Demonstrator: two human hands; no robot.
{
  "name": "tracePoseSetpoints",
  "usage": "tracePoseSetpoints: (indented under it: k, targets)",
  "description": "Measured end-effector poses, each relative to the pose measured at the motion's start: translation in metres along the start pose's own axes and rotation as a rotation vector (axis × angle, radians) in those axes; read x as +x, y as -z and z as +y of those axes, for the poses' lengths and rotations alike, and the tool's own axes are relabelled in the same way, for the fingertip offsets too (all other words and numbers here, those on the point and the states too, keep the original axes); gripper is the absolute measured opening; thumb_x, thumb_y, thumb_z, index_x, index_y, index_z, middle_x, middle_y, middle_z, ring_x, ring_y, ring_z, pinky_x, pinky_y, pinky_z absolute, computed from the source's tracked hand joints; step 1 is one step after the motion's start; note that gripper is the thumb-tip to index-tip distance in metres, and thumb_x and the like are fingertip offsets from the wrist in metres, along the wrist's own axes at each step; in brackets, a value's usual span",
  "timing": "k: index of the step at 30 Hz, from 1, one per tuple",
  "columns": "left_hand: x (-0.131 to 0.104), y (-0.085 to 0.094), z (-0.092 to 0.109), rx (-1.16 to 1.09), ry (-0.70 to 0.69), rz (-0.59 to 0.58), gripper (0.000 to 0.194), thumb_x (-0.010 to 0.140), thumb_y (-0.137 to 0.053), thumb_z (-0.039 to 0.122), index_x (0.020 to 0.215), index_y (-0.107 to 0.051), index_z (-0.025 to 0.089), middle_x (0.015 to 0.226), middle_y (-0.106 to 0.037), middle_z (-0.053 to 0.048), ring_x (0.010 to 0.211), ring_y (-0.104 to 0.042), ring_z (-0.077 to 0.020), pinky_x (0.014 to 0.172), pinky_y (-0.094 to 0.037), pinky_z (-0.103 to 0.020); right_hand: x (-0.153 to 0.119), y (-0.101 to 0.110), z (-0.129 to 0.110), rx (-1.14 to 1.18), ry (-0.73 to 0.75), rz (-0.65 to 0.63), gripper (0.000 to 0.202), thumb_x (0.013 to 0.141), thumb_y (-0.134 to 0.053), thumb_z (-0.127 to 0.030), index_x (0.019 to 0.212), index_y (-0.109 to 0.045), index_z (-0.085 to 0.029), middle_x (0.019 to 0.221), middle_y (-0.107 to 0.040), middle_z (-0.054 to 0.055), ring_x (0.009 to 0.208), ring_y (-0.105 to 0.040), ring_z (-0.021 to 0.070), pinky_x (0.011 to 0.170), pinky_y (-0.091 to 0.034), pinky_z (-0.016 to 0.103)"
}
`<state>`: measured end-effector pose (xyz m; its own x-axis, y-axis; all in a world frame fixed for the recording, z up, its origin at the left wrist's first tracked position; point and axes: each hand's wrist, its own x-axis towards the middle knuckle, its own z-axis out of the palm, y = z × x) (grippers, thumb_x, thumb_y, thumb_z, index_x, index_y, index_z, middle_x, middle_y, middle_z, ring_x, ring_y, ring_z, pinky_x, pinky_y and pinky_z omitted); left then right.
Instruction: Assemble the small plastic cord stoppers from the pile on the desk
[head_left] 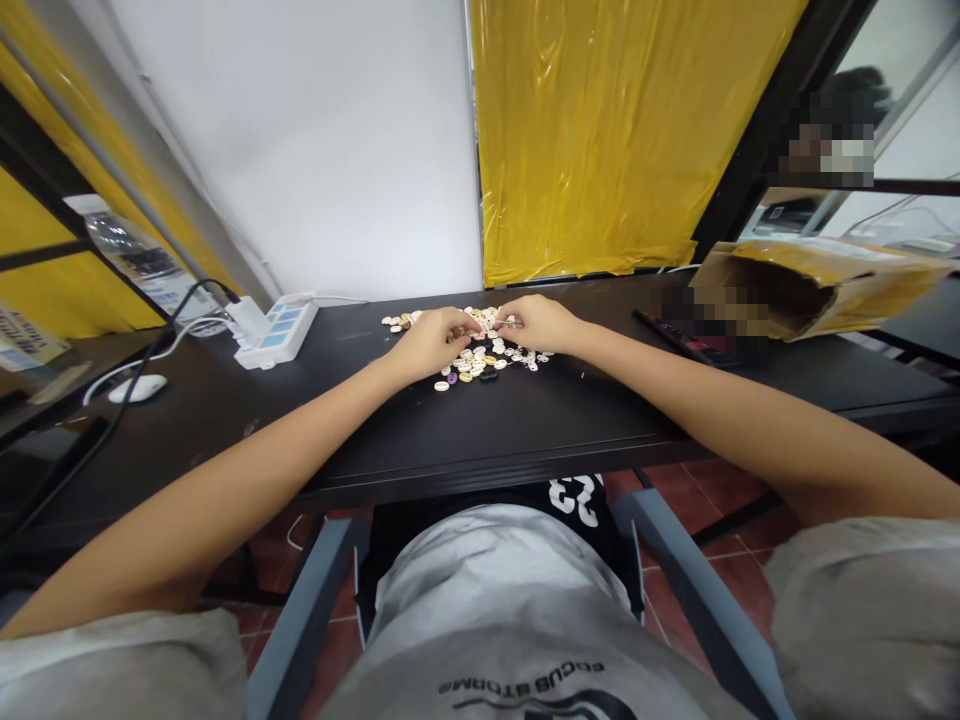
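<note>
Many small oval button-like pieces (466, 366), mostly cream, lie in a loose pile on the black table (420, 440). A purple piece (452, 379) and a black one (489, 376) lie at the pile's near edge. At the pile's left side my left hand (431, 342) has its fingers curled together over the pieces; whatever is between the fingertips is too small to make out. Facing it from the right, my right hand (536, 322) pinches a small, thin, light-coloured thing at its fingertips, above the pieces.
A white power strip (279, 333) with a plugged-in charger, a white mouse (137, 389) and a plastic bottle (135, 255) are at the left. To the right lie a dark flat object (675, 338) and an open cardboard box (810, 290). Yellow-covered panels stand behind the table.
</note>
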<state>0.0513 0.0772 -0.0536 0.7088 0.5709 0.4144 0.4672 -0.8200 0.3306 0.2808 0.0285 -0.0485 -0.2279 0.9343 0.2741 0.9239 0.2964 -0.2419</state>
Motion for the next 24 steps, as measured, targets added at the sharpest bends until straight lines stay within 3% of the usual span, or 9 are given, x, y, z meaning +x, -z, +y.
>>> tracePoseSetpoints:
  k: [3, 11, 16, 19, 24]
  targets:
    - [0.0, 0.0, 0.0, -0.017, 0.04, 0.017, 0.026, 0.089, -0.063, 0.008, 0.104, -0.082, 0.018, 0.103, -0.082, -0.008, 0.087, -0.072, -0.0211, 0.086, -0.054, -0.033, 0.0, 0.0, 0.001, 0.005, -0.033, 0.019, 0.028, 0.098, -0.069, -0.026, 0.12, -0.083, -0.015, 0.12, -0.081, 0.016, 0.111, -0.073, 0.032, 0.089, -0.049, 0.038]
    - [0.001, -0.002, -0.003, 0.013, 0.045, 0.061, 0.027, 0.084, -0.064, 0.01, 0.102, -0.082, 0.02, 0.094, -0.077, -0.007, 0.083, -0.069, -0.0212, 0.081, -0.053, -0.033, 0.003, -0.001, 0.006, 0.03, -0.083, 0.017, 0.015, 0.096, -0.073, -0.026, 0.101, -0.082, -0.016, 0.108, -0.081, 0.016, 0.102, -0.074, 0.0321, 0.085, -0.052, 0.039]
    - [0.0, -0.003, -0.003, 0.009, 0.034, 0.036, 0.03, 0.085, -0.058, 0.005, 0.096, -0.083, 0.018, 0.089, -0.078, -0.007, 0.074, -0.066, -0.0188, 0.072, -0.048, -0.03, 0.004, -0.001, 0.006, 0.047, -0.1, 0.01, 0.018, 0.096, -0.074, -0.027, 0.106, -0.081, -0.014, 0.112, -0.081, 0.018, 0.102, -0.073, 0.031, 0.084, -0.051, 0.038]
    - [0.0, -0.003, -0.002, 0.026, 0.039, 0.039, 0.033, 0.086, -0.057, 0.004, 0.098, -0.084, 0.018, 0.094, -0.08, -0.008, 0.075, -0.066, -0.0195, 0.074, -0.049, -0.031, 0.001, 0.003, 0.005, 0.049, -0.093, -0.004, 0.02, 0.096, -0.074, -0.028, 0.106, -0.081, -0.012, 0.107, -0.081, 0.016, 0.094, -0.072, 0.028, 0.079, -0.047, 0.035]
    - [-0.002, 0.002, 0.0, 0.005, 0.053, 0.06, 0.034, 0.086, -0.056, 0.004, 0.1, -0.083, 0.018, 0.102, -0.082, -0.008, 0.083, -0.07, -0.0218, 0.082, -0.053, -0.033, -0.004, 0.008, 0.004, 0.057, -0.077, -0.028, 0.019, 0.098, -0.07, -0.026, 0.09, -0.081, -0.013, 0.086, -0.078, 0.011, 0.075, -0.065, 0.0215, 0.071, -0.042, 0.033]
